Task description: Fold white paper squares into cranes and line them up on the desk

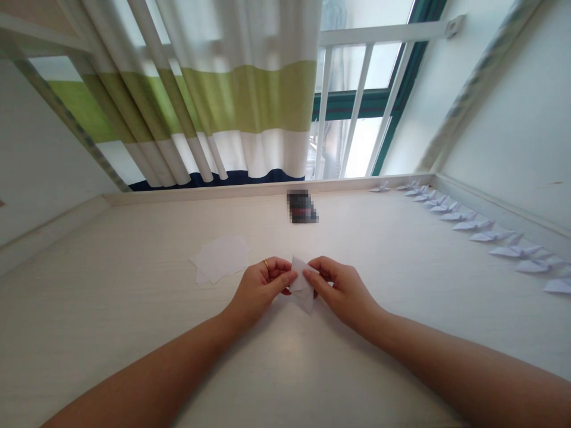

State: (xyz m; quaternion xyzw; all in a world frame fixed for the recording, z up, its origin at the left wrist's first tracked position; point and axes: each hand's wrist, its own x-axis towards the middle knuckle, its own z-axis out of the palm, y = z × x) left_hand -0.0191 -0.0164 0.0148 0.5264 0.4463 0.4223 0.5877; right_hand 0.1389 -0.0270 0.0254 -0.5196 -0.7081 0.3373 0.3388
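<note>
A small folded piece of white paper is held up between my two hands, above the pale tabletop. My left hand pinches its left side with thumb and fingers; a gold ring is on one finger. On the other side, my right hand grips the paper with its thumb on the near face and its fingers behind. Both thumbs lie close together on the paper. Left of my left hand lies a loose pile of white paper sheets.
A row of several white folded paper cranes runs along the right edge. Near the back lies a dark pixelated object. A raised rim borders the table, with a green-banded curtain and white window bars behind.
</note>
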